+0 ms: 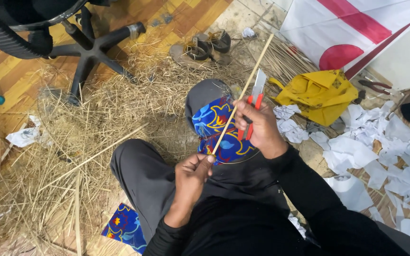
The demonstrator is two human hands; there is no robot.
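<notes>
My left hand (191,179) pinches the near end of a long thin bamboo stick (250,80) that slants up and to the right. My right hand (261,125) grips a utility knife (255,97) with a red handle, its blade pointing up beside the stick's middle. Both hands work over a blue patterned cloth (214,121) draped on my raised knee. I sit on the floor in grey trousers and black sleeves.
Dry straw shavings (105,109) cover the floor to the left, with loose sticks in them. An office chair base (88,47) stands at the back left. A yellow cloth (319,92), torn white paper scraps (380,142), pliers (375,86) and a white-and-red kite (352,33) lie on the right.
</notes>
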